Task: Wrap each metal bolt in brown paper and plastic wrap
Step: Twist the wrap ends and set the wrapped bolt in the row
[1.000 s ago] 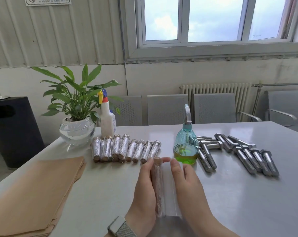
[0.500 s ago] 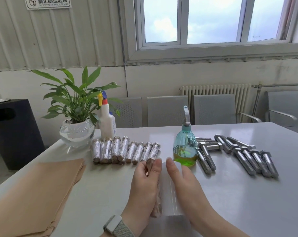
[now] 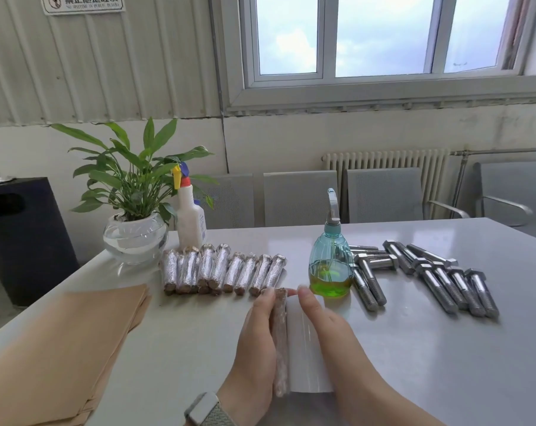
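Note:
A bolt rolled in brown paper point(image 3: 279, 339) lies lengthwise on a sheet of clear plastic wrap point(image 3: 303, 352) at the table's near middle. My left hand point(image 3: 256, 342) lies flat along the roll's left side, fingers straight and touching it. My right hand point(image 3: 325, 330) rests with straight fingers on the wrap just right of the roll. A row of several wrapped bolts point(image 3: 223, 272) sits behind, shiny with plastic. Several bare metal bolts point(image 3: 429, 278) lie at the right.
A stack of brown paper sheets point(image 3: 60, 348) covers the near left of the white table point(image 3: 445, 364). A teal pump bottle with green liquid point(image 3: 331, 262), a white spray bottle point(image 3: 191, 216) and a potted plant point(image 3: 134, 235) stand behind.
The paper-wrapped bolt has rolled left across the plastic wrap, with both hands following it. The camera has tilted slightly, so the scene sits a little lower.

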Tool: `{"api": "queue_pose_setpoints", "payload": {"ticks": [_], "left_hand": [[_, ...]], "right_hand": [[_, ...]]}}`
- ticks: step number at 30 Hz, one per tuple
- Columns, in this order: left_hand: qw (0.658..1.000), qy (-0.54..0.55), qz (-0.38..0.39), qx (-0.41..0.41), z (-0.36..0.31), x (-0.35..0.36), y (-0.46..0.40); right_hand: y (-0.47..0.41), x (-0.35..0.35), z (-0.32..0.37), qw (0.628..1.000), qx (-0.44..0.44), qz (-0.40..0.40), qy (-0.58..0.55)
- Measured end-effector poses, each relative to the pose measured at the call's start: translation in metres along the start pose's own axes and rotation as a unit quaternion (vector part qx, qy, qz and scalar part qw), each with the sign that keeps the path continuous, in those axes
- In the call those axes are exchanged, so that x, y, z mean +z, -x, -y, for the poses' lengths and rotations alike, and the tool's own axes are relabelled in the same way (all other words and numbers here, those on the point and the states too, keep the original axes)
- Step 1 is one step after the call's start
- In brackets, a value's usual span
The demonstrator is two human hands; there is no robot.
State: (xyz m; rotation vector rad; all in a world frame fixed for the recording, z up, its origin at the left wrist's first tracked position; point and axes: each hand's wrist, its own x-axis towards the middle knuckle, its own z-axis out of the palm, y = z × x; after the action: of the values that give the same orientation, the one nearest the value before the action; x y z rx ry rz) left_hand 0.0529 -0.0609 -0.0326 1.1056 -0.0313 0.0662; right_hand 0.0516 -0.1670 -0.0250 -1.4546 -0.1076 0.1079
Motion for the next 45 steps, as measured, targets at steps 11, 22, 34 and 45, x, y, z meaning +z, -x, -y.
{"api": "queue_pose_setpoints", "payload": {"ticks": [11, 22, 34, 45], "left_hand": [[0.981, -0.137, -0.071, 0.118, 0.000, -0.004, -0.008], [0.999, 0.037, 0.009, -0.014, 0.004, 0.002, 0.003], [0.987, -0.124, 0.010, 0.102, -0.002, -0.008, -0.006], [0.996, -0.054, -0.026, 0.060, 0.007, 0.005, 0.005]], "right_hand": [[0.001, -0.003, 0.000, 0.990, -0.057, -0.083, 0.101], [0.002, 0.006, -0.008, 0.983, -0.057, -0.148, 0.097], [0.002, -0.005, 0.005, 0.995, -0.046, -0.028, 0.080], [0.010, 0.008, 0.004, 0.984, -0.049, -0.135, 0.104]]}}
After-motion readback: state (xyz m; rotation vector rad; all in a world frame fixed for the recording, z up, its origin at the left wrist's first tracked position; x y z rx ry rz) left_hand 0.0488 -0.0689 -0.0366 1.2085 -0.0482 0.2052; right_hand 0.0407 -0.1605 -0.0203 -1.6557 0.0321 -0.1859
